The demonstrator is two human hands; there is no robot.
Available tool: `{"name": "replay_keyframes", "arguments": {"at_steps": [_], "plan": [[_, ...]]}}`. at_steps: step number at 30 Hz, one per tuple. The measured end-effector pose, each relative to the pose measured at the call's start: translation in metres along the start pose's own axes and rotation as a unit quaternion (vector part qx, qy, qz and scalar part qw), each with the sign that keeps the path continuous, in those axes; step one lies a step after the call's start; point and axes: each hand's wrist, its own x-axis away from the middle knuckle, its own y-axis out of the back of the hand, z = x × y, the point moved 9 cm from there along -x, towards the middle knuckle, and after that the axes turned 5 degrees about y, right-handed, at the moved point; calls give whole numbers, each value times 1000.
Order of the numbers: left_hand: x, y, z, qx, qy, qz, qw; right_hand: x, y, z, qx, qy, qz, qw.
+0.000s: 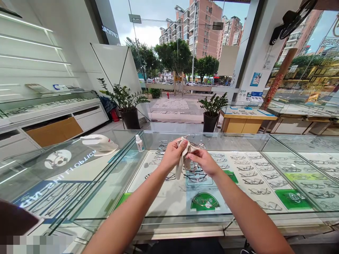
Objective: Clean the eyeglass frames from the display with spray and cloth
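Note:
A pale cloth (180,163) hangs between my two hands above the glass display case (169,220). My left hand (172,152) is closed on the cloth, its thumb pressed on the upper part. On the other side, my right hand (203,159) pinches the cloth's right edge. A thin frame piece, perhaps of eyeglasses, pokes out above the cloth; most of it is hidden. Rows of eyeglasses (253,181) lie inside the case, below and to the right of my hands.
A small white bottle (139,143) stands on the glass to the left. Farther left lies a white object (100,144) with a cord or strap. Potted plants (130,118) (210,121) stand beyond the case, before the glass doors.

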Motion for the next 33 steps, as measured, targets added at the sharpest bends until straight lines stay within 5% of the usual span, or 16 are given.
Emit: {"name": "replay_keyframes", "arguments": {"at_steps": [6,15,22,30,33], "plan": [[-1,-9,1,78,43,74,993,1,7,9,-64,-3,-32,997],[2,-2,2,10,-6,-20,1000,1,-6,-7,-67,-21,-11,997],[-1,-10,6,77,46,50,995,3,4,0,-125,-23,-61,990],[3,-5,4,23,8,-8,1000,3,-7,-9,-89,-23,-42,995],[1,-3,5,20,20,16,999,4,-3,-6,-109,-25,-54,992]]}}
